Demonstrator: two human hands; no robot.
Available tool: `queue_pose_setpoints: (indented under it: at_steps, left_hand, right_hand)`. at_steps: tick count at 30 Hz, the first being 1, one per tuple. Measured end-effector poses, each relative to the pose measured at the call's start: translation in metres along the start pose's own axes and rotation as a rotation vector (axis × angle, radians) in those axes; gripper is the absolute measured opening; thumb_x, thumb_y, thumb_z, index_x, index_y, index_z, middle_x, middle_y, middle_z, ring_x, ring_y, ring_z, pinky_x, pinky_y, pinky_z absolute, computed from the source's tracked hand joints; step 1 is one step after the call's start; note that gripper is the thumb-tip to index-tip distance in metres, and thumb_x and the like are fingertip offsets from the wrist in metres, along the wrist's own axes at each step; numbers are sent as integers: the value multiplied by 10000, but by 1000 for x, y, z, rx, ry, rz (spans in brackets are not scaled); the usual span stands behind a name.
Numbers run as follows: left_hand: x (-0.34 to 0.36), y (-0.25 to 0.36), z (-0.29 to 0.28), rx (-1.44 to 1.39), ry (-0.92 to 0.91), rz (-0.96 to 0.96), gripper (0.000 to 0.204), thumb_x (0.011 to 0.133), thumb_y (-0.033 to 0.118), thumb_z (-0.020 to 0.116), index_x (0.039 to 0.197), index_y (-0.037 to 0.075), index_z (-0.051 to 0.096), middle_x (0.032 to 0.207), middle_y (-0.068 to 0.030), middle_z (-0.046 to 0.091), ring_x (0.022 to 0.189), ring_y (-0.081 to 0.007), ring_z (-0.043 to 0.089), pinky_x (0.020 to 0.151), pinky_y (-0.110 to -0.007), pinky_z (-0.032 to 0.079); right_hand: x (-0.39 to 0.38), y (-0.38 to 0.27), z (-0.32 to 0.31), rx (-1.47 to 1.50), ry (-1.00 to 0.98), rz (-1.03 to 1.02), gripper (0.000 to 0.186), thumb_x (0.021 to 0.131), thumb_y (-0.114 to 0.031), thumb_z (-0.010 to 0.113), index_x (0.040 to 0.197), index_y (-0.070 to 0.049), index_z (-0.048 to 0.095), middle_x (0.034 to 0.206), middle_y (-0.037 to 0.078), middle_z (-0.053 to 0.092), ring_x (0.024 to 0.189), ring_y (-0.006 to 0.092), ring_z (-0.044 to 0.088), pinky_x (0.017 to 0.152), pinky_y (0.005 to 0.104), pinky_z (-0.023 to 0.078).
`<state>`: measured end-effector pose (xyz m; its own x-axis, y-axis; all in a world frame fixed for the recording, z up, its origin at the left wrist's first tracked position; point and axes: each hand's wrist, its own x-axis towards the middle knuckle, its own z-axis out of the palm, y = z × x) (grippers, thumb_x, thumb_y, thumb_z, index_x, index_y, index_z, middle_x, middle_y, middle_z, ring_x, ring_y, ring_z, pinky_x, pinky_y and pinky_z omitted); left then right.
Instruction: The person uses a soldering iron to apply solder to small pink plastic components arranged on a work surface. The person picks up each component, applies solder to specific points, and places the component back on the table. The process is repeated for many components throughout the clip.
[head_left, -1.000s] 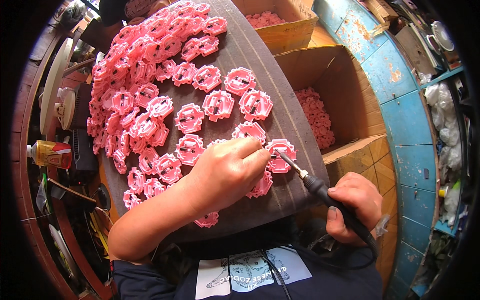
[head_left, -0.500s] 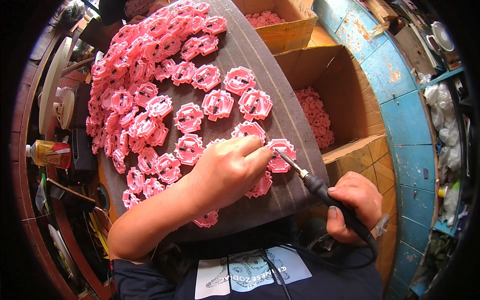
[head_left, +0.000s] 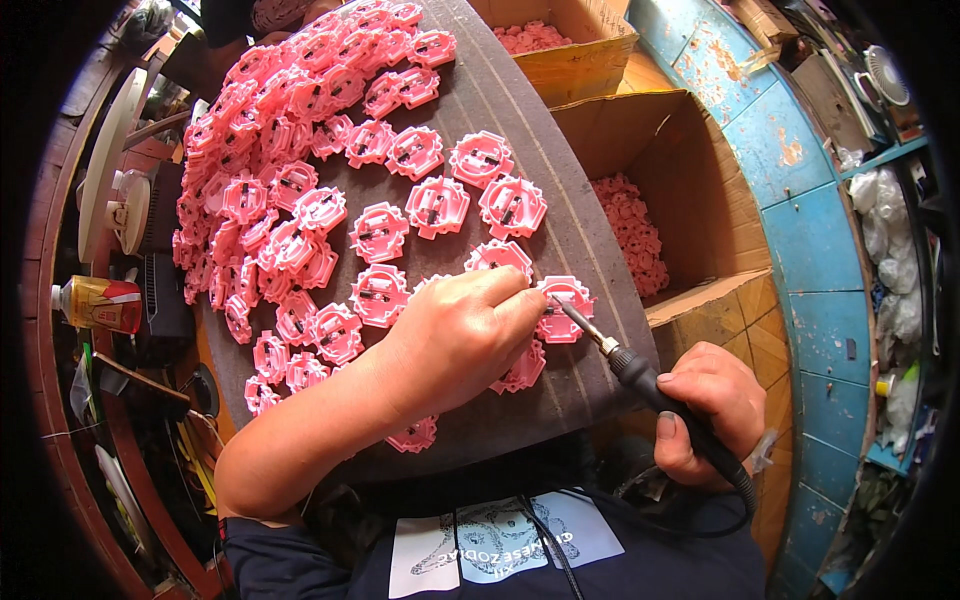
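My right hand (head_left: 718, 405) is wrapped round the black handle of a soldering iron (head_left: 640, 375), whose cable loops back below the hand. The iron's metal tip rests at the middle of a pink plastic part (head_left: 568, 325) near the table's right edge. Closed and palm down, my left hand (head_left: 465, 335) has its fingertips at the left side of that same part; what they pinch is hidden. Partly covered by this hand are another pink part (head_left: 498, 256) above and one (head_left: 524, 368) below. Similar parts with small black pieces, such as this one (head_left: 512, 207), lie around.
A heap of pink parts (head_left: 270, 130) covers the left side of the dark table (head_left: 560, 190). Right of it stand an open cardboard box (head_left: 690, 180) and a second box (head_left: 585, 68), both holding pink parts. Blue cabinets (head_left: 820, 240) line the far right. A bottle (head_left: 100, 304) is at left.
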<state>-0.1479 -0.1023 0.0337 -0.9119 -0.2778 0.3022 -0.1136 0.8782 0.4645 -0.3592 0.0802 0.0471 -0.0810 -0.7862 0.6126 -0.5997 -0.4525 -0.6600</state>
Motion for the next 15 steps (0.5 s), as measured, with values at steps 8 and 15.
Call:
queue_pose_setpoints:
  at_steps: [8, 15]
  left_hand:
    - [0, 2, -1, -3, 23, 2, 159, 855, 10, 759, 990, 17, 676, 893, -117, 641, 769, -315, 680, 668, -418, 568]
    - [-23, 33, -53, -41, 49, -100, 172, 867, -23, 776, 988, 12, 658, 893, -130, 667, 733, -305, 670, 638, -401, 553]
  right_hand:
    - [-4, -3, 0, -4, -36, 44, 282, 773, -88, 706, 1034, 12, 672, 770, 133, 631, 623, 271, 602, 577, 373, 477]
    - [-8, -5, -3, -15, 85, 27, 296, 770, -64, 750, 1041, 33, 679, 731, 113, 624, 569, 257, 570, 536, 367, 461]
